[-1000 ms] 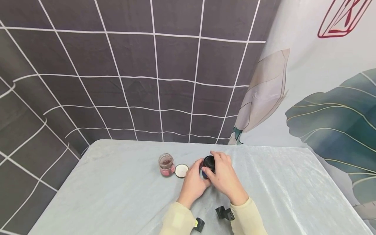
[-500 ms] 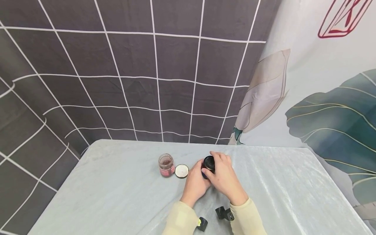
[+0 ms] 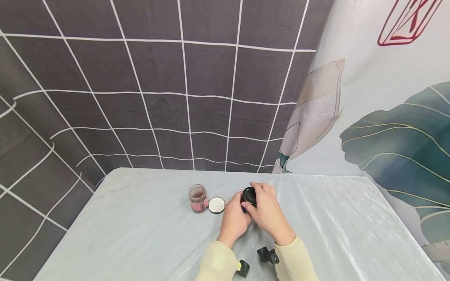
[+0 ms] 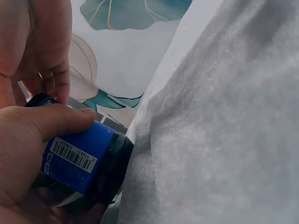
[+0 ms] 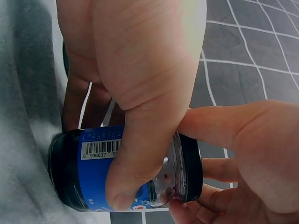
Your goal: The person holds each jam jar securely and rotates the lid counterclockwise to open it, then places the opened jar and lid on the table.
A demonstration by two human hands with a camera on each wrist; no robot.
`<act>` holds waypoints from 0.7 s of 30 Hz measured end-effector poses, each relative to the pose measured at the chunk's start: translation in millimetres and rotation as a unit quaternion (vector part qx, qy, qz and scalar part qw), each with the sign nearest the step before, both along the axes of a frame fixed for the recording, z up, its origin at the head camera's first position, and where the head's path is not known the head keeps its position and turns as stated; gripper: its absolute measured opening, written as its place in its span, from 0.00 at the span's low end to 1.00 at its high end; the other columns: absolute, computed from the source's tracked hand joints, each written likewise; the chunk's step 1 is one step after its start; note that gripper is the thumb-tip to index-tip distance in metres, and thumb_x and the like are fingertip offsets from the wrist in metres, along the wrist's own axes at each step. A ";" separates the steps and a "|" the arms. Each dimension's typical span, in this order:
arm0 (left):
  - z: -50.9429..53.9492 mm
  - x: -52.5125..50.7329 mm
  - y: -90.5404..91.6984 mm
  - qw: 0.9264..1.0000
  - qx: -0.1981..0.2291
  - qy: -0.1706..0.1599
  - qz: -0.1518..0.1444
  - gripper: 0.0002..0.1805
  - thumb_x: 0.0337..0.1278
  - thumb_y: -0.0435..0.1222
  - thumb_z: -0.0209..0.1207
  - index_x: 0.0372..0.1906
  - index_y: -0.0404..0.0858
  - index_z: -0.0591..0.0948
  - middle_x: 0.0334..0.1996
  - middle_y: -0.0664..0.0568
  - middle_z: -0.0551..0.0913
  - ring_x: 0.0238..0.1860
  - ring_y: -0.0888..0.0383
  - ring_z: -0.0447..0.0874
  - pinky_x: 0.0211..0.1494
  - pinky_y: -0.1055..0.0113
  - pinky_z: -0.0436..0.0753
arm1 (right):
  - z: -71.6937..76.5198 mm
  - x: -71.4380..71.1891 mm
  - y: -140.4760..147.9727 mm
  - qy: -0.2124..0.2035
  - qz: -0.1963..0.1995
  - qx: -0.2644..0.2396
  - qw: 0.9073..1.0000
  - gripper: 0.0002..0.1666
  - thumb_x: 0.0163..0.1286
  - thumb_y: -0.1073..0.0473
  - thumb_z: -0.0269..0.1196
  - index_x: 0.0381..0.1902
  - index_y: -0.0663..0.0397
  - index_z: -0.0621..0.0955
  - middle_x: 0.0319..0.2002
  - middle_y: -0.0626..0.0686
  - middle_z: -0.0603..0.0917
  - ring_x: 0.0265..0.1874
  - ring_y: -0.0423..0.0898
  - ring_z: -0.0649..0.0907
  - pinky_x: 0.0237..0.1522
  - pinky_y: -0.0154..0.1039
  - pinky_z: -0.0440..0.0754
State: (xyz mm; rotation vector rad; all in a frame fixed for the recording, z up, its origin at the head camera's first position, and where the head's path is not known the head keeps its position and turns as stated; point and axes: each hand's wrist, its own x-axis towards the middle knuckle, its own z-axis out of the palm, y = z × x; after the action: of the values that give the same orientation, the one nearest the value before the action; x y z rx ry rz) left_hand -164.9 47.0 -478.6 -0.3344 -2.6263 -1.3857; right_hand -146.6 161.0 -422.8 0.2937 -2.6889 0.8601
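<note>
Blue jar (image 5: pixel 100 163): upright between both hands, right of the loose lid (image 3: pixel 216 205); whether its base touches the cloth (image 3: pixel 140 218) or sits just above it, I cannot tell.
Left hand (image 3: pixel 234 222): grips the blue jar's body, thumb across the label. If that hold is too light, a twist from above would probably spin the whole jar; smooth glass and label are the likely cause.
Right hand (image 3: pixel 268 212): grips the black lid (image 5: pixel 192 168), thumb and fingers on opposite sides. Those fingers could slide round the rim if the lid is tight.
Black lid: seated on the jar. Should it give suddenly, the jolt may tip the jar and throw out whatever is inside.
Loose lid: flat, pale inside up, near the left hand; an elbowing wrist might nudge it.
Pink jar (image 3: pixel 199 205): upright and uncapped, just left of the loose lid. A leftward slip could knock it over, with nothing covering its mouth.
Cloth: soft-looking and slightly rumpled, so perhaps poor footing.
</note>
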 end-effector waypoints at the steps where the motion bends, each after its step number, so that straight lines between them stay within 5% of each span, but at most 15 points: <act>1: 0.2 0.3 -0.2 1.000 0.000 -0.001 0.000 0.28 0.52 0.35 0.67 0.59 0.30 0.77 0.52 0.40 0.84 0.56 0.45 0.83 0.60 0.52 0.78 | 0.0 0.2 0.1 0.001 0.001 0.000 1.000 0.34 0.60 0.63 0.73 0.61 0.73 0.75 0.52 0.66 0.78 0.53 0.63 0.72 0.54 0.56 0.76; 21: 6.4 4.3 -11.1 1.000 -0.016 0.011 0.013 0.31 0.50 0.40 0.69 0.60 0.32 0.78 0.53 0.43 0.83 0.56 0.46 0.81 0.61 0.48 0.76 | 3.0 0.4 -3.9 -0.009 0.013 -0.004 1.000 0.36 0.61 0.60 0.73 0.62 0.75 0.74 0.53 0.67 0.78 0.54 0.63 0.73 0.54 0.55 0.76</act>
State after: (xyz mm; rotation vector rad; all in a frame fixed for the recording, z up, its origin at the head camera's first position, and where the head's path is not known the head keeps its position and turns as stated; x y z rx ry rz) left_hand -160.6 35.9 -472.2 -0.3174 -2.6283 -1.3244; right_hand -146.2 157.1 -419.8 0.3218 -2.7041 0.8852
